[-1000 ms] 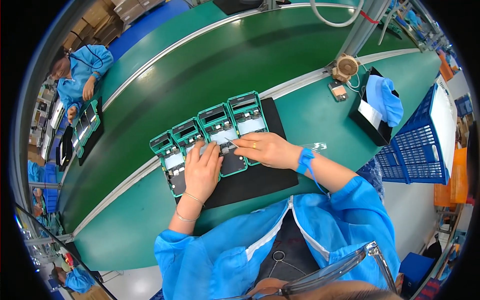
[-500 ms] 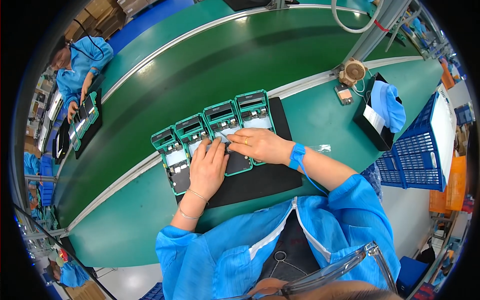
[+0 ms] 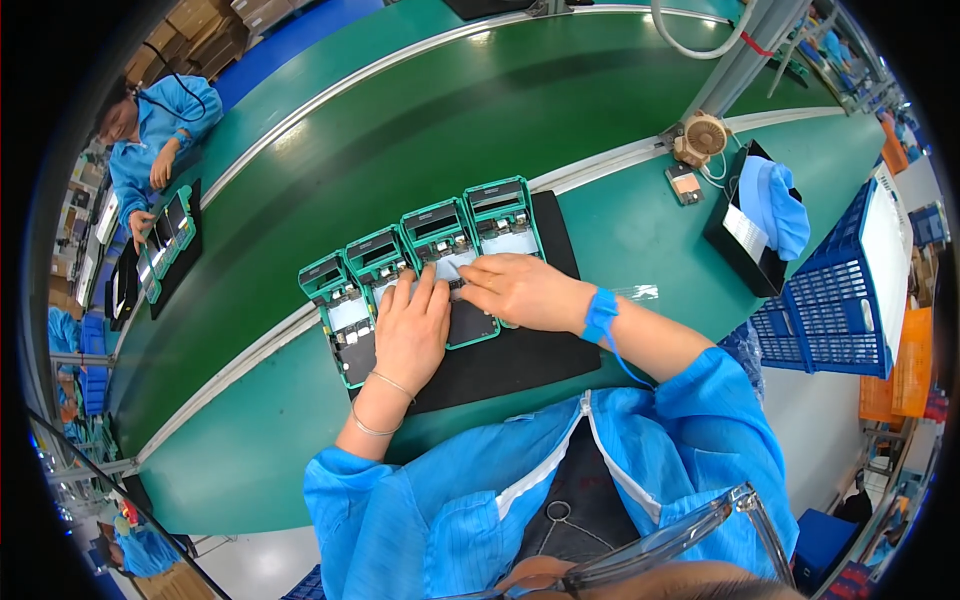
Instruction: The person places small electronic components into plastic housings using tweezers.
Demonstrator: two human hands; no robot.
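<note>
Several green-framed device housings, opened to show their inner parts, stand side by side on a black mat [image 3: 563, 240]. My left hand [image 3: 410, 335] lies across the second housing [image 3: 374, 252] from the left and the edge of the third housing [image 3: 434, 226], fingers stretched out. My right hand [image 3: 528, 293], wearing a blue wrist strap [image 3: 600, 314], is closed over the third housing, its fingertips by a pale sheet-like area. Whatever the pinch holds is too small or hidden to make out. The leftmost housing [image 3: 349, 313] and the rightmost housing [image 3: 506, 243] are partly uncovered.
To the right are a small tan fan [image 3: 701, 140], a black box [image 3: 740, 238] with a blue cloth [image 3: 774, 208], and a blue crate [image 3: 835, 310]. A green conveyor belt [image 3: 350, 150] runs beyond. At far left a co-worker [image 3: 150, 135] handles a similar device [image 3: 172, 240].
The view has shifted slightly. My right fingertips have moved a little over the third housing, while my left hand stays in place. The co-worker's one hand has lifted off their device.
</note>
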